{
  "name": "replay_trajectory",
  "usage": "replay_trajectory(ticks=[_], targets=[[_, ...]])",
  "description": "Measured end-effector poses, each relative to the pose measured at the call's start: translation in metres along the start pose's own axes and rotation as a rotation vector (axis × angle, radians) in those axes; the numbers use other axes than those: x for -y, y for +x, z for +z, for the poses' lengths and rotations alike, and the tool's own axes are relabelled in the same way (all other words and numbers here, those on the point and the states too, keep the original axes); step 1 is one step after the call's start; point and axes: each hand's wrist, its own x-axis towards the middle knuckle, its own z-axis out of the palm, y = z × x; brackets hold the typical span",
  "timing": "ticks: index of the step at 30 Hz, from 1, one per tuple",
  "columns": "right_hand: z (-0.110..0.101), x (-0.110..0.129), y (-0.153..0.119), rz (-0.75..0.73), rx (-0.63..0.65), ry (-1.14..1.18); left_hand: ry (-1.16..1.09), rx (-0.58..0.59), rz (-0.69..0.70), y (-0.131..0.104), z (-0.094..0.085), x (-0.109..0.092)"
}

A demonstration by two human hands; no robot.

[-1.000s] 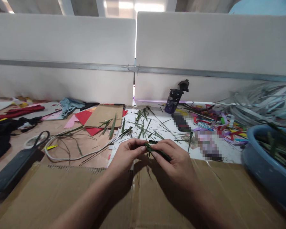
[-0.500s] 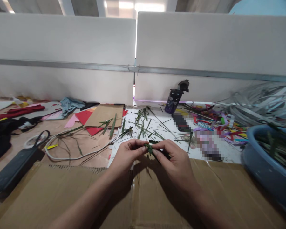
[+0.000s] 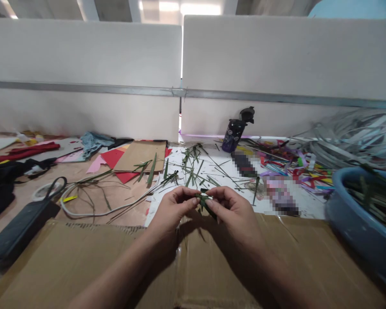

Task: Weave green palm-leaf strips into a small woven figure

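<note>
My left hand (image 3: 176,207) and my right hand (image 3: 230,209) meet above the near cardboard (image 3: 116,262), each pinching a small bundle of folded green leaf strips (image 3: 203,201). The left thumb and forefinger grip the bundle's left side. On its right side, my right thumb and fingers are closed on the strips, and partly hide them. Thin leaf ends hang below the fingertips. Beyond the hands, loose cut leaf pieces (image 3: 192,171) lie scattered over a white sheet.
A blue basin (image 3: 344,206) of long leaves stands at the right. Behind are a dark bottle (image 3: 233,134) with its lid up, coloured ribbon scraps (image 3: 309,178) and coiled pale strips (image 3: 350,137). At left lie a black power bank (image 3: 22,227), a white cable (image 3: 86,213) and a cardboard piece (image 3: 140,156).
The dark strip end that stuck out under my right hand has swung in closer to the fingers. My right fingers have curled slightly; the left hand has barely moved.
</note>
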Motion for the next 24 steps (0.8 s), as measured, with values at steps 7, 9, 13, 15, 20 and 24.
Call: replay_trajectory(ticks=[7,9,13,15,20,24], targets=[[-0.001,0.003,0.001,0.087,0.043,0.105,0.003,-0.002,-0.009,0.002,0.0,0.001],[-0.001,0.005,0.002,0.115,0.035,0.136,0.008,0.007,-0.008,0.002,-0.001,0.002],[-0.001,0.01,0.003,0.138,0.01,0.162,-0.002,0.009,-0.028,0.002,-0.001,0.004],[-0.001,0.01,0.003,0.135,-0.004,0.166,-0.015,-0.008,-0.044,0.0,0.001,0.004],[0.0,0.005,0.002,0.081,-0.017,0.107,-0.022,-0.037,-0.044,-0.003,0.008,0.003],[-0.001,0.004,0.001,-0.001,-0.014,-0.014,-0.015,-0.03,-0.055,-0.002,0.006,0.002]])
